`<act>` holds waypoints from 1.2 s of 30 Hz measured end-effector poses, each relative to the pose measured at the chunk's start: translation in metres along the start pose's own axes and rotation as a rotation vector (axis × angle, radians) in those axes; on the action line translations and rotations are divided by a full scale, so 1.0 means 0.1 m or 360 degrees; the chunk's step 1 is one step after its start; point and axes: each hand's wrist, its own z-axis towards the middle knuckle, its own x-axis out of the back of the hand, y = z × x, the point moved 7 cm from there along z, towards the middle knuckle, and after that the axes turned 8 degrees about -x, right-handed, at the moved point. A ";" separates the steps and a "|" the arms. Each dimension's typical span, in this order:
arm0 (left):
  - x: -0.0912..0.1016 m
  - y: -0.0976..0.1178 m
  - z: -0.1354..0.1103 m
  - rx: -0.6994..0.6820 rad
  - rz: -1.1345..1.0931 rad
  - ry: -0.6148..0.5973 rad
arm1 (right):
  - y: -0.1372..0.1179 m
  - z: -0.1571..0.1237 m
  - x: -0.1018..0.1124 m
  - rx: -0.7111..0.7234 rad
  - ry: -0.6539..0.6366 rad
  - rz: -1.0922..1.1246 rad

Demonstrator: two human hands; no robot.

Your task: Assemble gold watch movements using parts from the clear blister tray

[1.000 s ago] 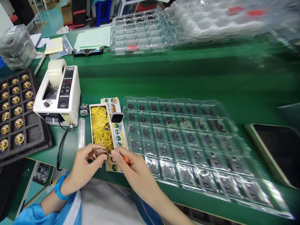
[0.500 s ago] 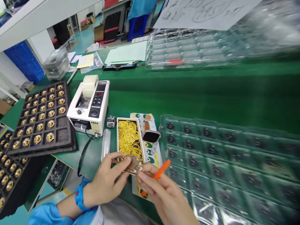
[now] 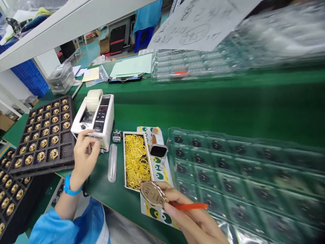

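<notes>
— Right hand [image 3: 195, 222]?
— I have its grip closed on the gold disc [image 3: 152, 194] and the orange stick [image 3: 189, 205], above the near edge of the tabletop [image 3: 203, 101]. With the pinch shared like that, the disc might slip floorward.
— Left hand [image 3: 84, 152]?
— Open, empty, beside the tape dispenser [image 3: 93, 117].

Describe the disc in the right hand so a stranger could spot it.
On the green table, find the white box of yellow bands. Just below its near end, the right hand holds the disc: bronze and oval, unlike the thin orange tool beside it.
</notes>
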 end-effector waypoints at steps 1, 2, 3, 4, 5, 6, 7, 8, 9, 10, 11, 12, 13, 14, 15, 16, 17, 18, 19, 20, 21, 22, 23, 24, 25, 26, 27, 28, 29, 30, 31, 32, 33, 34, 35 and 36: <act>-0.06 0.11 0.05 -0.0117 0.0187 -0.0200 | 0.01 -0.01 0.01 -0.0045 0.0029 0.0049; -0.11 0.19 0.08 -0.0213 0.0340 -0.0377 | 0.02 -0.01 0.02 -0.0074 0.0044 0.0102; -0.15 0.26 0.09 -0.0277 0.0416 -0.0495 | 0.01 -0.01 0.02 -0.0085 0.0039 0.0156; -0.16 0.33 0.09 -0.0302 0.0393 -0.0543 | 0.00 -0.02 0.01 -0.0082 0.0024 0.0208; -0.17 0.39 0.07 -0.0310 0.0306 -0.0562 | -0.02 -0.02 0.00 -0.0077 -0.0004 0.0257; -0.18 0.44 0.03 -0.0301 0.0181 -0.0578 | -0.05 -0.02 -0.01 -0.0073 -0.0033 0.0306; -0.22 0.49 -0.03 -0.0276 0.0040 -0.0621 | -0.07 -0.01 -0.03 -0.0081 -0.0062 0.0356; -0.28 0.53 -0.12 -0.0236 -0.0097 -0.0697 | -0.10 -0.01 -0.04 -0.0102 -0.0086 0.0401; -0.36 0.55 -0.22 -0.0179 -0.0209 -0.0805 | -0.12 -0.01 -0.05 -0.0128 -0.0107 0.0438; -0.44 0.57 -0.34 -0.0114 -0.0297 -0.0925 | -0.15 -0.01 -0.07 -0.0147 -0.0134 0.0465; -0.52 0.58 -0.45 -0.0049 -0.0357 -0.1044 | -0.17 0.00 -0.08 -0.0159 -0.0160 0.0479; -0.60 0.57 -0.55 0.0008 -0.0385 -0.1140 | -0.20 0.00 -0.09 -0.0162 -0.0174 0.0479; -0.66 0.56 -0.63 0.0046 -0.0392 -0.1206 | -0.22 0.00 -0.10 -0.0155 -0.0172 0.0468; -0.71 0.55 -0.68 0.0065 -0.0386 -0.1244 | -0.24 -0.01 -0.10 -0.0140 -0.0165 0.0449; -0.74 0.53 -0.72 0.0073 -0.0372 -0.1261 | -0.25 -0.01 -0.10 -0.0129 -0.0158 0.0424; -0.77 0.51 -0.74 0.0075 -0.0354 -0.1268 | -0.25 -0.02 -0.10 -0.0123 -0.0150 0.0395; -0.79 0.49 -0.75 0.0078 -0.0339 -0.1269 | -0.25 -0.02 -0.10 -0.0121 -0.0140 0.0369; -0.81 0.47 -0.75 0.0087 -0.0330 -0.1268 | -0.24 -0.03 -0.10 -0.0120 -0.0134 0.0351; -0.82 0.45 -0.76 0.0100 -0.0325 -0.1269 | -0.24 -0.03 -0.10 -0.0121 -0.0132 0.0343; -0.83 0.43 -0.76 0.0117 -0.0323 -0.1268 | -0.23 -0.04 -0.10 -0.0122 -0.0132 0.0346; -0.83 0.42 -0.76 0.0133 -0.0323 -0.1266 | -0.22 -0.04 -0.10 -0.0123 -0.0130 0.0358; -0.83 0.41 -0.77 0.0143 -0.0326 -0.1263 | -0.22 -0.04 -0.10 -0.0126 -0.0129 0.0370; -0.83 0.41 -0.77 0.0151 -0.0329 -0.1260 | -0.21 -0.04 -0.09 -0.0129 -0.0126 0.0378; -0.83 0.41 -0.77 0.0156 -0.0329 -0.1255 | -0.21 -0.04 -0.09 -0.0134 -0.0121 0.0380; -0.83 0.41 -0.77 0.0161 -0.0328 -0.1249 | -0.20 -0.04 -0.09 -0.0136 -0.0116 0.0378; -0.83 0.40 -0.77 0.0162 -0.0324 -0.1243 | -0.20 -0.04 -0.09 -0.0136 -0.0111 0.0374; -0.83 0.40 -0.77 0.0163 -0.0319 -0.1239 | -0.20 -0.04 -0.09 -0.0134 -0.0105 0.0372; -0.83 0.40 -0.77 0.0163 -0.0314 -0.1236 | -0.20 -0.04 -0.09 -0.0130 -0.0102 0.0373; -0.83 0.39 -0.77 0.0162 -0.0308 -0.1232 | -0.20 -0.03 -0.09 -0.0126 -0.0103 0.0375; -0.83 0.39 -0.76 0.0159 -0.0304 -0.1228 | -0.20 -0.03 -0.09 -0.0125 -0.0105 0.0375; -0.84 0.38 -0.76 0.0154 -0.0297 -0.1224 | -0.19 -0.03 -0.09 -0.0127 -0.0106 0.0373; -0.84 0.38 -0.76 0.0145 -0.0288 -0.1219 | -0.18 -0.02 -0.09 -0.0133 -0.0107 0.0371; -0.85 0.38 -0.75 0.0133 -0.0273 -0.1213 | -0.17 -0.02 -0.08 -0.0137 -0.0107 0.0369; -0.85 0.38 -0.75 0.0112 -0.0250 -0.1203 | -0.16 -0.02 -0.08 -0.0138 -0.0104 0.0363; -0.86 0.39 -0.76 0.0083 -0.0219 -0.1193 | -0.15 -0.02 -0.08 -0.0134 -0.0102 0.0352; -0.87 0.41 -0.76 0.0046 -0.0176 -0.1178 | -0.14 -0.02 -0.08 -0.0124 -0.0102 0.0333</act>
